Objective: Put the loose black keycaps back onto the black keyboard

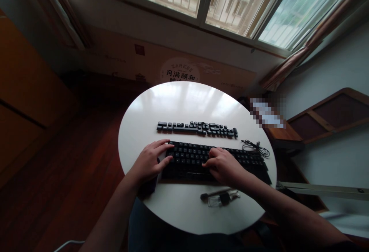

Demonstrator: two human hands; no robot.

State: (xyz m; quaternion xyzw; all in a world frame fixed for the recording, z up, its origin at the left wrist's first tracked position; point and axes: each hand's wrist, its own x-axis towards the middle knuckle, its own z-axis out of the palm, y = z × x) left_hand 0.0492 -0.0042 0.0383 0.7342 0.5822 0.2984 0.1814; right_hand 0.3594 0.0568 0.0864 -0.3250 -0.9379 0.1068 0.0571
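Observation:
A black keyboard [187, 160] lies across the white round table. Keycaps fill its upper rows, while its lowest part looks bare of them. My left hand [151, 159] holds the keyboard's left end, fingertips on the upper corner and thumb lower down on the keys. Over the middle of the keyboard, my right hand [226, 163] is closed, with curled fingers and fingertips down among the keys. Whatever is between those fingertips is hidden. Beyond the keyboard, loose black keycaps [213, 128] lie in rows, with a long spacebar [185, 129] among them.
A coiled black cable [256, 147] lies by the keyboard's right end. Nearer my body are a dark-tipped brush [205, 196] and a small tool with wire loops [225, 198]. The round table [155, 110] stands below a window [230, 6]. A wooden chair [331, 113] is at the right.

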